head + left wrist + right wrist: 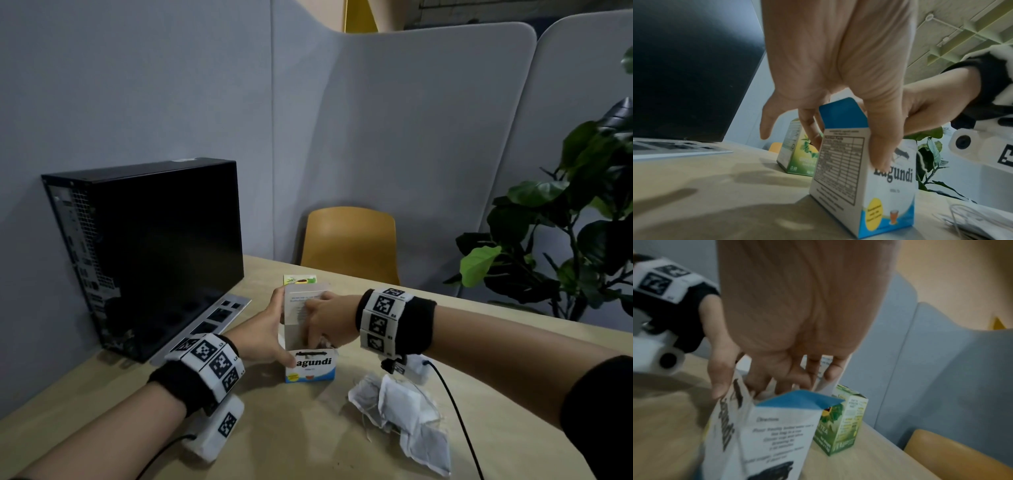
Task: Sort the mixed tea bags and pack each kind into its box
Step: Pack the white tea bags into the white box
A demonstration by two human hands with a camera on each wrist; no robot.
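A white and blue Lagundi box (pixel 312 367) stands open on the table, its lid flap raised. My left hand (pixel 281 329) grips it from the left, thumb on the front corner (pixel 879 152) and fingers behind. My right hand (pixel 318 329) reaches down into the box mouth; its fingers (pixel 789 379) point into the opening, their tips hidden. A pale tea bag corner (pixel 324 342) shows under that hand at the rim. A green tea box (pixel 299 280) stands closed just behind (pixel 840 423). Several loose tea bags (pixel 400 411) lie in a heap at the front right.
A black computer case (pixel 147 253) stands at the left on the wooden table (pixel 308 445), with a grey panel (pixel 219 315) lying beside it. A yellow chair (pixel 349 240) and a leafy plant (pixel 565 240) are beyond the far edge. Wrist cables trail over the table.
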